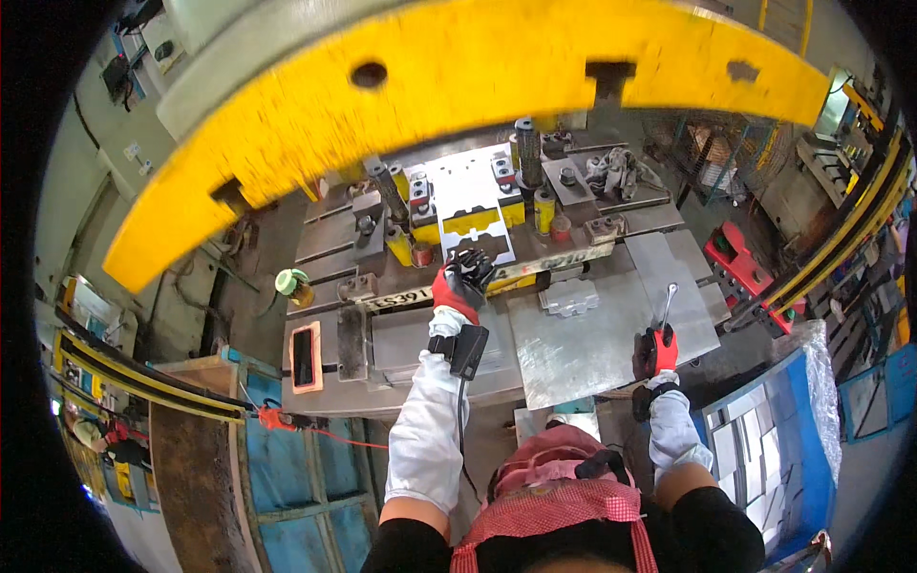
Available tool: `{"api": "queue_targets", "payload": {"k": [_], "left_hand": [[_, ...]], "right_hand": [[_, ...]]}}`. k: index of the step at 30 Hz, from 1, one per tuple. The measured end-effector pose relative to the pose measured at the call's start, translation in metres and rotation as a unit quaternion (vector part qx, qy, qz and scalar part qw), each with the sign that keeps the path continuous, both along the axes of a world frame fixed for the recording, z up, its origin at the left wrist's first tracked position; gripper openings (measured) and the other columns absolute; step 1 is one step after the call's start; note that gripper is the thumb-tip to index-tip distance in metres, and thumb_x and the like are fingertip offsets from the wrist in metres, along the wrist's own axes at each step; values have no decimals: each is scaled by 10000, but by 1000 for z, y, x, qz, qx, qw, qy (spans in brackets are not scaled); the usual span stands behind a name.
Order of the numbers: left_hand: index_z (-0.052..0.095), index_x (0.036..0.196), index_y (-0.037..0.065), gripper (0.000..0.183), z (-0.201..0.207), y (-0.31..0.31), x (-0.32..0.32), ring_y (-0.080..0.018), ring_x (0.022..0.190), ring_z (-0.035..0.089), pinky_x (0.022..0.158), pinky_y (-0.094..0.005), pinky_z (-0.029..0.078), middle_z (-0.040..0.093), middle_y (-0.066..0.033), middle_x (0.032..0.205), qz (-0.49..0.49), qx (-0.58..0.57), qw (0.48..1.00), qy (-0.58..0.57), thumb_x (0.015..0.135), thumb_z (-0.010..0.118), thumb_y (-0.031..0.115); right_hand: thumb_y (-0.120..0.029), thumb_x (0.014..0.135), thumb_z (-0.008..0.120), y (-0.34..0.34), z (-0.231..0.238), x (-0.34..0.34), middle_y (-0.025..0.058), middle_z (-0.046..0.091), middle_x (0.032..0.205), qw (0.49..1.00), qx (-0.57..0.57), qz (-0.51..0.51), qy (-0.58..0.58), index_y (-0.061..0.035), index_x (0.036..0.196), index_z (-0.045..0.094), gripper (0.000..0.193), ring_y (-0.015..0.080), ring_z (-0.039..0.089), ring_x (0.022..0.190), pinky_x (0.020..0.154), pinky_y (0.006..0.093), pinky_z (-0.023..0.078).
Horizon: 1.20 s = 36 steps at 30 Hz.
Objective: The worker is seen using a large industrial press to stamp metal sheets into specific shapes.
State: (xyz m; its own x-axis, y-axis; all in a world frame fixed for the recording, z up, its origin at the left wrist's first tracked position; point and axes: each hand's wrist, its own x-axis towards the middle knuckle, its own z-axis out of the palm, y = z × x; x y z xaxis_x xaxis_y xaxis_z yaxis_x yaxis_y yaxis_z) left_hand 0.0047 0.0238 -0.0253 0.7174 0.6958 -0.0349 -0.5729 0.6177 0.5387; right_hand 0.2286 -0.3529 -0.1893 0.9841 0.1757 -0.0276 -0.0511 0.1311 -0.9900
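The left hand, in a red and black glove, reaches to the front edge of the die on the press bed; its fingers curl together over a dark part there, though what exactly they pinch is too small to tell. The die holds a pale metal plate with a notched cutout, flanked by yellow blocks and upright grey posts. Just below the hand, a long pale label strip runs along the die's front edge. The right hand, gloved in red, is closed in a fist around the handle of a slim metal tool that points up over a flat steel sheet. A small stamped blank lies on that sheet. Left of the bed stands an orange-framed dark rectangular panel. At far right, a blue bin lined with clear plastic holds stacked grey pieces. Overhead curves a yellow guard.
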Motion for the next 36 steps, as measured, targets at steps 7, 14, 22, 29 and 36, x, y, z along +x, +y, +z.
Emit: {"api": "queue_targets", "payload": {"k": [7, 14, 22, 29, 36], "left_hand": [[554, 1027, 10, 306, 25, -19, -1, -301, 822, 624, 774, -439, 519, 626, -135, 954, 45, -19, 995, 85, 915, 420, 261], [583, 1011, 64, 292, 18, -27, -20, -243, 760, 621, 711, -383, 526, 633, -93, 903, 67, 19, 994, 88, 925, 422, 292], [529, 1166, 95, 359, 13, -63, -69, -220, 847, 610, 756, -371, 512, 608, -75, 1033, 23, 4, 995, 101, 928, 407, 335], [554, 1127, 12, 487, -3, -150, -332, -377, 826, 592, 806, -474, 429, 632, -162, 873, 62, 698, 477, 531, 648, 607, 82], [488, 1220, 62, 435, 32, -248, -621, -140, 591, 537, 473, -243, 395, 607, -96, 978, 224, 105, 885, 395, 855, 460, 299]], "right_hand": [[-119, 843, 552, 22, 100, -49, 68, 587, 772, 998, 33, 43, 36, -81, 1312, 364, 507, 107, 469, 479, 410, 237, 389], [-96, 811, 634, 196, 265, -90, -30, 525, 791, 897, 23, 434, -73, -45, 1241, 466, 464, 45, 451, 586, 493, 210, 383], [9, 737, 514, 296, 251, -46, 113, 578, 898, 780, 20, 621, -76, -53, 1029, 580, 306, 238, 572, 809, 718, 308, 455], [-142, 808, 597, 107, 186, -66, -6, 536, 740, 810, 21, 581, 74, -41, 1228, 477, 448, 69, 491, 577, 484, 205, 381], [-173, 816, 573, 28, 181, -46, 31, 620, 800, 852, -76, 477, 203, -61, 1241, 474, 450, 68, 452, 505, 440, 217, 363]]}}
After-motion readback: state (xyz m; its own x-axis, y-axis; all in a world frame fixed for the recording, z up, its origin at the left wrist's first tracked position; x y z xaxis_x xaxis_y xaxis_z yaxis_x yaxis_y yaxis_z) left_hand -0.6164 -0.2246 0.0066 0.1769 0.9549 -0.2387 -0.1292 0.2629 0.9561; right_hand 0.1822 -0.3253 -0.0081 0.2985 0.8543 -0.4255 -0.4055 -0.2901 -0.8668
